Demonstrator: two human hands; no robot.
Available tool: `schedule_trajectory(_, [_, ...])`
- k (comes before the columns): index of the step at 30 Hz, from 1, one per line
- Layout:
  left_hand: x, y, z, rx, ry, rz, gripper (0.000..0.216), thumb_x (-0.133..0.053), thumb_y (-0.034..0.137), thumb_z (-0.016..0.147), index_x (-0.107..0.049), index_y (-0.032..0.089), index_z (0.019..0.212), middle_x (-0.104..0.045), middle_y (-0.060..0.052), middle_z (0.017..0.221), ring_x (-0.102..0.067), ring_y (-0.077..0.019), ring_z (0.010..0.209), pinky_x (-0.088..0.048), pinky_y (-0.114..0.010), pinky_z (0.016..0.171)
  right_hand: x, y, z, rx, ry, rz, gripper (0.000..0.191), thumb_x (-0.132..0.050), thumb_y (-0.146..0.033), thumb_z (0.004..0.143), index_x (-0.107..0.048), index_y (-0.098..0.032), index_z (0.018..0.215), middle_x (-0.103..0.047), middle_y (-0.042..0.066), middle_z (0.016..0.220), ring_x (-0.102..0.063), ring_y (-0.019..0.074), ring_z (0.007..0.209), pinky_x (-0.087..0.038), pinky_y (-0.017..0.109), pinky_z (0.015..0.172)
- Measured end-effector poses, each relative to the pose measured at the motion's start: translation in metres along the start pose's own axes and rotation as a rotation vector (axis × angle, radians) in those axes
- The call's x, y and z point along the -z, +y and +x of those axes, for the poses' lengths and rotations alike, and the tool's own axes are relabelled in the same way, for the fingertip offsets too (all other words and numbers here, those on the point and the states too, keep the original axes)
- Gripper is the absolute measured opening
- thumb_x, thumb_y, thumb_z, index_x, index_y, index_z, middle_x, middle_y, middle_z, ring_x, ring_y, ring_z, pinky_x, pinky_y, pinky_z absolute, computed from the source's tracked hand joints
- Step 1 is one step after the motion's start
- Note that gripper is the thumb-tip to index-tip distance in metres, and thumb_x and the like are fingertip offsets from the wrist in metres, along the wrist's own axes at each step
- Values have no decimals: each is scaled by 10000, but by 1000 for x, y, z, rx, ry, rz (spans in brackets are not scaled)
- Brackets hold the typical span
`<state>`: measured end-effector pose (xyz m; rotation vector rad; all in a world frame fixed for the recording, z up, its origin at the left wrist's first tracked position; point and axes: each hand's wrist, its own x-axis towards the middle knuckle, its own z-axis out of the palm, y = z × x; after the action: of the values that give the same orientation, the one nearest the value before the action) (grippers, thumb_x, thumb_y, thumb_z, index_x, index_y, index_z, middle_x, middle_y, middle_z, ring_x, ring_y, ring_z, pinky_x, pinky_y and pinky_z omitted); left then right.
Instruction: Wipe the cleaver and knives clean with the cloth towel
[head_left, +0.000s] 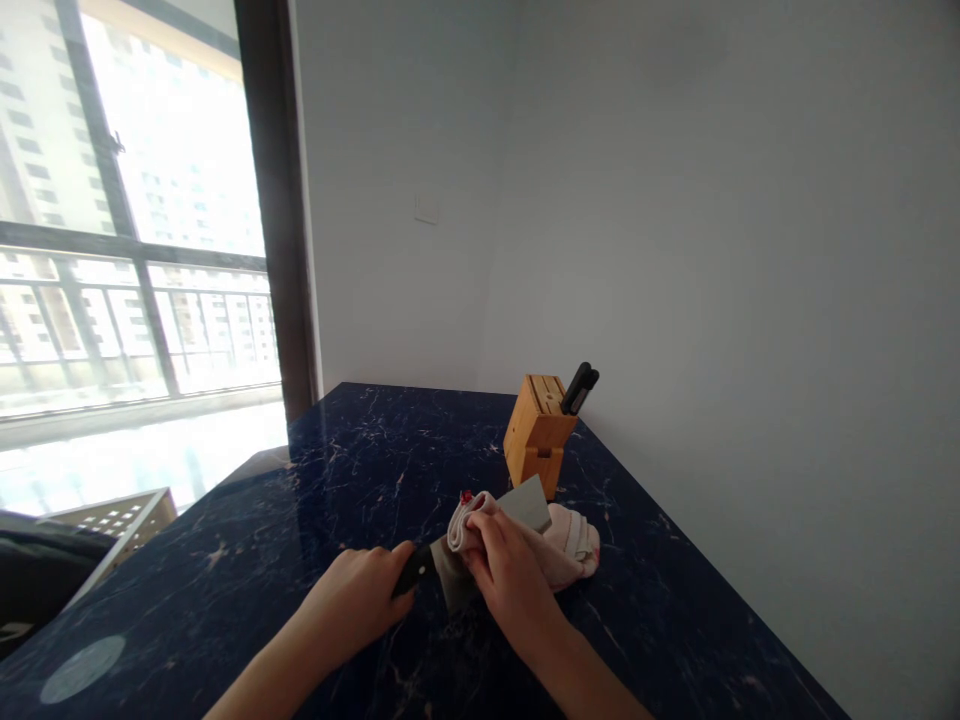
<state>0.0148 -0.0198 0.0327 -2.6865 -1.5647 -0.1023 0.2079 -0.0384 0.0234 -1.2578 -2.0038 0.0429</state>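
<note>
A cleaver (531, 503) with a broad grey blade and a black riveted handle is held over the table, its blade pointing away to the right. My left hand (365, 592) is wrapped round the handle. My right hand (510, 572) grips a folded pinkish-white cloth (574, 545) against the blade. The cloth covers the blade's middle, while the far end and the part near the handle show. One bunched end of the cloth hangs to the right of my fingers, close to the tabletop. A small red spot shows at the cloth's upper left fold.
A wooden knife block (536, 430) with black-handled knives (580, 388) in it stands just beyond the blade. The dark blue marbled table (360, 470) runs along the grey wall (675, 250). A chair (142, 520) is at the left edge, by the window (172, 170).
</note>
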Motion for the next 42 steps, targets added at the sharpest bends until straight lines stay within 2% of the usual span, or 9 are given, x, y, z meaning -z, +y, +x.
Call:
schedule_trajectory(5, [1, 0, 0, 17, -12, -4, 194, -411, 317, 777, -544, 213, 874, -679, -55, 746, -653, -250, 697, -450, -296, 588, -1, -6, 1, 34, -32, -8, 360, -449, -11, 724, -466, -200, 1030, -531, 78, 1047, -476, 211, 1040, -401, 362, 876])
schedule_trajectory(12, [3, -1, 0, 9, -37, -17, 228, -403, 333, 783, -550, 219, 915, -681, -59, 750, -654, -251, 699, -446, -295, 587, 3, 22, 3, -109, 73, -82, 360, -434, -28, 690, -460, -199, 1007, -531, 65, 953, -514, 207, 912, -421, 361, 800])
schedule_trajectory(15, [2, -1, 0, 20, -35, -25, 223, -393, 330, 784, -555, 223, 895, -681, -54, 747, -654, -253, 704, -444, -296, 590, 3, 20, 0, -105, 2, -89, 350, -442, -36, 670, -461, -200, 978, -522, 55, 940, -507, 198, 898, -414, 332, 790])
schedule_trajectory(18, [-1, -1, 1, 54, -44, -43, 212, -394, 331, 781, -558, 222, 860, -678, -50, 740, -654, -250, 709, -438, -285, 587, 0, 8, -5, -28, -125, -97, 325, -443, -34, 641, -468, -211, 913, -508, 38, 925, -495, 183, 884, -404, 296, 773])
schedule_trajectory(21, [-3, -3, 2, 73, -52, -74, 219, -402, 342, 779, -561, 225, 875, -676, -50, 759, -653, -238, 729, -431, -269, 593, -2, 2, -7, 17, -178, -99, 304, -441, -37, 623, -461, -215, 869, -498, 28, 919, -487, 174, 876, -389, 277, 769])
schedule_trajectory(27, [-6, -7, 4, 30, -39, -101, 231, -377, 352, 803, -567, 233, 858, -674, -42, 725, -653, -228, 701, -427, -267, 584, 8, 29, -2, -192, -121, -122, 273, -435, -84, 656, -441, -209, 898, -517, 30, 881, -514, 169, 797, -386, 261, 692])
schedule_trajectory(29, [-7, -8, 4, 31, -35, -107, 227, -381, 347, 801, -568, 233, 863, -675, -39, 727, -653, -221, 697, -426, -260, 581, 10, 36, -3, -220, -114, -147, 285, -430, -84, 654, -436, -207, 911, -520, 31, 878, -515, 169, 789, -383, 261, 691])
schedule_trajectory(37, [-9, -10, 5, 54, -44, -138, 219, -392, 360, 796, -565, 237, 853, -674, -29, 740, -654, -206, 706, -419, -238, 564, 5, 10, -12, 28, -306, -117, 253, -461, -89, 597, -428, -222, 810, -511, 2, 858, -503, 160, 802, -365, 247, 721])
schedule_trajectory(42, [-8, -10, 5, 24, -34, -119, 211, -382, 339, 800, -560, 233, 842, -670, -31, 702, -651, -205, 664, -408, -237, 544, 14, 26, -6, -86, -208, -202, 244, -434, -73, 623, -430, -215, 821, -514, 12, 858, -504, 153, 765, -365, 245, 675])
